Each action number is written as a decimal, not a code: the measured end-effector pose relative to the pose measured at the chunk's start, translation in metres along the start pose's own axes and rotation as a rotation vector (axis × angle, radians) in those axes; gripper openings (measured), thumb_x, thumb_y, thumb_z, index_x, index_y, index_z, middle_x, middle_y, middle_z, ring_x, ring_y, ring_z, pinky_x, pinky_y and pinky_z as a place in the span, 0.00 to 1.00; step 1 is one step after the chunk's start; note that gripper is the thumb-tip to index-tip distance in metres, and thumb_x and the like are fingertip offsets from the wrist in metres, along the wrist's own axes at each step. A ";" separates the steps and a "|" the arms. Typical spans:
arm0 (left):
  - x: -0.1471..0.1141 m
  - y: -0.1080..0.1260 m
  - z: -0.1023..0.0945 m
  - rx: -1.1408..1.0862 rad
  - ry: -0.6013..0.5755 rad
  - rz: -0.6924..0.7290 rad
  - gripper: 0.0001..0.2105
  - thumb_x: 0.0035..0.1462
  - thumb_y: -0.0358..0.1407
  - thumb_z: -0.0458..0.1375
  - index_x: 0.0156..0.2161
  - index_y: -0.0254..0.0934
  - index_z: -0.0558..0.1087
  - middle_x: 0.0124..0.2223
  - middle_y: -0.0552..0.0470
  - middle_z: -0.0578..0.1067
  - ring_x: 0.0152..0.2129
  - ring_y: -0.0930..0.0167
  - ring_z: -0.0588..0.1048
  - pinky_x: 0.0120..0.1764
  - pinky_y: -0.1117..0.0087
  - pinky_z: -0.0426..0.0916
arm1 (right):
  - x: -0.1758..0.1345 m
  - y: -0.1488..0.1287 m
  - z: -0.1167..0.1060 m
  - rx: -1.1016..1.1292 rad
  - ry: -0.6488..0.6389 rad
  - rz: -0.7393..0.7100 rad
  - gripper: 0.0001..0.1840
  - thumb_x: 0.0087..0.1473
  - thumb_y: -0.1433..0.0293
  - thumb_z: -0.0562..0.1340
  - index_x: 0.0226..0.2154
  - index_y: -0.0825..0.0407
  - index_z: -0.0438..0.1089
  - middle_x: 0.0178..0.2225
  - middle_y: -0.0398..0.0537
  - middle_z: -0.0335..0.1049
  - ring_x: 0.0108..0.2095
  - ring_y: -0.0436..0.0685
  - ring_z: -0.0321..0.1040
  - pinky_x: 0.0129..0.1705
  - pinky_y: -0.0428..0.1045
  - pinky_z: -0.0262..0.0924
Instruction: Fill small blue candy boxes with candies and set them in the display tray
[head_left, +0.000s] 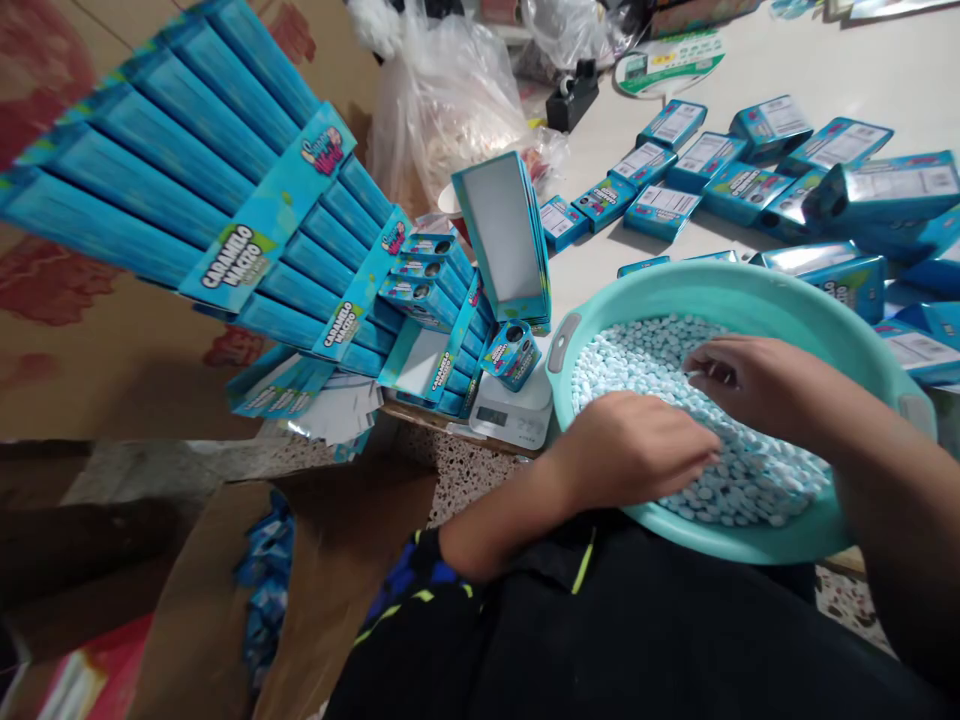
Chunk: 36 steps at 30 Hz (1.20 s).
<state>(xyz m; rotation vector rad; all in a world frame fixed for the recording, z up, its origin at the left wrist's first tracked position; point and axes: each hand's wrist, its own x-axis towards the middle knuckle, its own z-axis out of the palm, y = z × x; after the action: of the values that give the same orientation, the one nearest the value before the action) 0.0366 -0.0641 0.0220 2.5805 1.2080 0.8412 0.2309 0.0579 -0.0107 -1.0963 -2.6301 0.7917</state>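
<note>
A turquoise plastic tub holds a heap of small pale blue and white candies. My left hand is over the near side of the heap, its fingers pressed together and curled down at the candies. Across from it, my right hand is curled over the candies, with pale bits showing at its fingers. What either hand holds is hidden. Left of the tub, a small blue candy box sits tilted on a white kitchen scale.
Several blue boxes lie on the white table beyond the tub. Stacked display cartons stand at left, with an upright open tray beside the scale. Behind are plastic bags and a tape dispenser. Below left, an open cardboard box contains blue packets.
</note>
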 end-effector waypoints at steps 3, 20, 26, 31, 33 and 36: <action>0.018 0.004 0.015 0.089 -0.026 0.144 0.09 0.66 0.34 0.55 0.35 0.41 0.76 0.32 0.54 0.80 0.32 0.69 0.78 0.32 0.66 0.66 | -0.001 -0.004 -0.004 0.013 0.009 -0.038 0.10 0.60 0.71 0.56 0.32 0.49 0.72 0.33 0.57 0.76 0.34 0.64 0.72 0.38 0.58 0.62; -0.080 -0.098 -0.020 0.063 0.755 -1.006 0.27 0.52 0.40 0.70 0.56 0.37 0.71 0.50 0.40 0.78 0.48 0.57 0.79 0.52 0.52 0.75 | -0.001 0.008 0.009 -0.032 -0.200 0.074 0.17 0.65 0.57 0.58 0.45 0.47 0.78 0.46 0.53 0.77 0.45 0.64 0.75 0.47 0.55 0.68; -0.046 -0.075 -0.073 0.299 0.303 -0.469 0.20 0.57 0.32 0.63 0.56 0.42 0.75 0.53 0.46 0.78 0.51 0.60 0.77 0.55 0.57 0.72 | 0.000 -0.006 -0.002 -0.058 -0.310 0.167 0.20 0.66 0.60 0.57 0.53 0.51 0.75 0.53 0.58 0.75 0.48 0.68 0.75 0.50 0.59 0.68; -0.031 -0.069 -0.080 0.416 0.345 -0.318 0.22 0.58 0.32 0.63 0.58 0.41 0.74 0.55 0.44 0.78 0.52 0.59 0.76 0.56 0.56 0.71 | 0.000 -0.010 -0.007 -0.025 -0.304 0.200 0.22 0.66 0.61 0.56 0.57 0.51 0.73 0.56 0.58 0.73 0.51 0.71 0.73 0.52 0.62 0.68; -0.030 -0.070 -0.074 0.467 0.316 -0.325 0.22 0.57 0.30 0.63 0.57 0.41 0.74 0.54 0.45 0.78 0.52 0.58 0.76 0.56 0.55 0.71 | 0.001 -0.009 -0.008 -0.033 -0.282 0.185 0.22 0.66 0.61 0.56 0.57 0.50 0.72 0.57 0.56 0.73 0.52 0.70 0.73 0.53 0.62 0.68; -0.031 -0.072 -0.069 0.485 0.206 -0.352 0.22 0.56 0.26 0.61 0.56 0.41 0.75 0.52 0.46 0.80 0.50 0.58 0.76 0.53 0.56 0.72 | 0.001 -0.007 -0.008 -0.038 -0.228 0.159 0.22 0.66 0.61 0.56 0.57 0.51 0.72 0.57 0.56 0.73 0.51 0.69 0.74 0.53 0.61 0.68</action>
<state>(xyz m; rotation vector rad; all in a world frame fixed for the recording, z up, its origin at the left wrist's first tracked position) -0.0647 -0.0460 0.0390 2.5302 2.0767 0.8304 0.2286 0.0580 -0.0004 -1.3103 -2.7793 0.9539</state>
